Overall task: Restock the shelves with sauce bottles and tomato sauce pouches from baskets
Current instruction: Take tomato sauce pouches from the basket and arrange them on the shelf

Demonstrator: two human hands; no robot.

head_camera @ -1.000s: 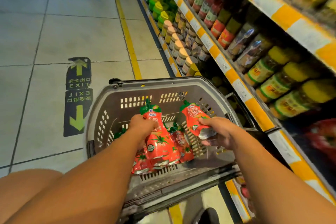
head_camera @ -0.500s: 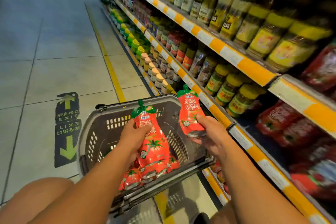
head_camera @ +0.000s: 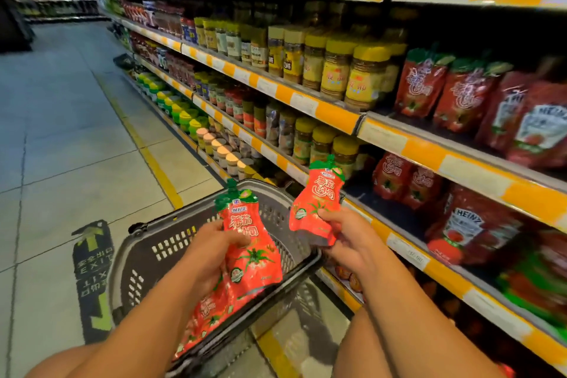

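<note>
Two tomato sauce pouches up in the air, one per hand. Left hand [head_camera: 211, 252] curled round the side of the larger pouch [head_camera: 250, 250], fingers wrapped behind it, green spout at the top, held directly above the basket. Right hand [head_camera: 343, 239] pinching the lower end of the smaller pouch [head_camera: 317, 204], thumb on the front, spout tilted up toward the shelving. Pouches apart, not touching, a gap of basket rim between them. Below the left grip, more red pouches [head_camera: 211, 310] lying in the grey basket [head_camera: 147, 258], at least two, exact count hard to tell under the forearm. Just beyond the right grip, an orange-and-white shelf edge [head_camera: 408, 255]; behind it two matching red pouches [head_camera: 408, 181] standing side by side, then a Heinz pouch [head_camera: 466, 227] further right. One shelf above, two more red pouches [head_camera: 441, 86] and more Heinz packs [head_camera: 537, 129], count blurred. Left of those, a row of yellow-lidded jars [head_camera: 337, 67], four clear at the front. On the floor, left of the basket, one exit sticker [head_camera: 92, 279] with green arrows and a yellow line [head_camera: 144, 150] running along the aisle.
</note>
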